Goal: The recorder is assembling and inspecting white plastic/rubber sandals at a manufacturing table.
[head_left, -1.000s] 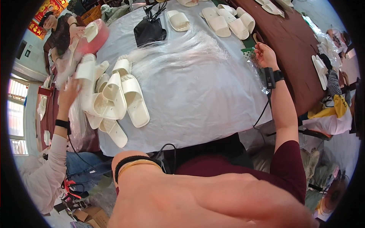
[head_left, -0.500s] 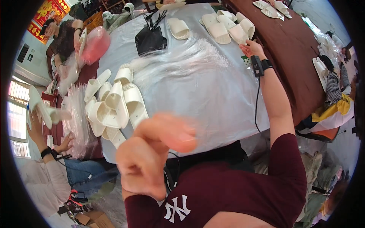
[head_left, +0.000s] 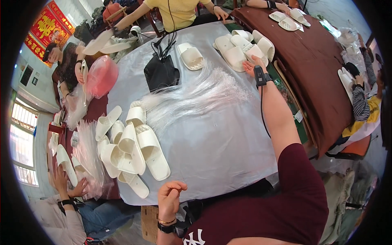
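Observation:
My right hand [head_left: 254, 65] reaches to the far right of the table, fingers stretched out beside a group of white slippers [head_left: 232, 55]. Its fingertips are at the edge of the nearest slipper; whether they touch it I cannot tell. Close to my body, at the table's front edge, my left hand [head_left: 169, 198] is raised with curled fingers and nothing showing in them. A heap of white slippers [head_left: 130, 153] lies on the table's left side. Between the two groups spreads a bundle of thin clear plastic strands [head_left: 204, 94].
A black drawstring bag [head_left: 161, 73] and a single slipper [head_left: 191, 57] lie on the far part of the grey-covered table [head_left: 216, 155]. A brown table [head_left: 306, 81] adjoins at right. Co-workers handle slippers at left; a person in yellow [head_left: 179, 14] sits opposite, arm stretched left.
My left hand has dropped back toward my body from over the table's front. My right hand stays by the far right slippers. The view has shifted, bringing the person in yellow into sight.

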Demonstrator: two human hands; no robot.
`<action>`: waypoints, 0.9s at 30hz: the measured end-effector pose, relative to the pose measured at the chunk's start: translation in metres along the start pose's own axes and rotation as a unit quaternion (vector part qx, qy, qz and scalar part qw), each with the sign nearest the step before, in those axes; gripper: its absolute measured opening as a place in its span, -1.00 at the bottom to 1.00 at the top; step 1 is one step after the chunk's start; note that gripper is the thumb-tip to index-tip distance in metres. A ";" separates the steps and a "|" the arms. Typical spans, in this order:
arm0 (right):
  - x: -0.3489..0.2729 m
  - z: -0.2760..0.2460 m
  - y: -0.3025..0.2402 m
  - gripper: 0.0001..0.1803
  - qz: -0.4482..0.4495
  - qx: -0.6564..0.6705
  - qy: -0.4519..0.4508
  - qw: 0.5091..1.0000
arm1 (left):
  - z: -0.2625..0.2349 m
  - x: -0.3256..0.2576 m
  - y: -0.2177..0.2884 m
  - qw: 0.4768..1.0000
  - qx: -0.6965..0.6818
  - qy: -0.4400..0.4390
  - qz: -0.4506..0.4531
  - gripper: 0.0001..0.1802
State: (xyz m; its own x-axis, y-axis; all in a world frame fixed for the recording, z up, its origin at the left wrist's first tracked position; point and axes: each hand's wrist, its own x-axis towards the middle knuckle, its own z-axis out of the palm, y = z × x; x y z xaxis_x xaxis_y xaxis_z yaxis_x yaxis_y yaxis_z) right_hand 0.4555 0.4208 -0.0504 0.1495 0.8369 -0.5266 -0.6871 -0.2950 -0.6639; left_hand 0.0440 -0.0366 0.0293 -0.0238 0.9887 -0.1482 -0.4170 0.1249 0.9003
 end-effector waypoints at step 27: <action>0.043 0.024 0.030 -0.80 -0.139 0.200 -0.074 0.967 | -0.011 0.007 -0.014 0.998 -0.018 0.040 -0.039 -0.85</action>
State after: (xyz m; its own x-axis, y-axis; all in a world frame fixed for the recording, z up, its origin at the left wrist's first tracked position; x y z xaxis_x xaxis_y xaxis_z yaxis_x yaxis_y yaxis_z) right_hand 0.4244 0.4589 -0.0802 0.2851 0.9237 -0.2560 -0.8594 0.1280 -0.4951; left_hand 0.0394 -0.0322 0.0110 -0.0620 0.9660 -0.2510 -0.4524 0.1970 0.8698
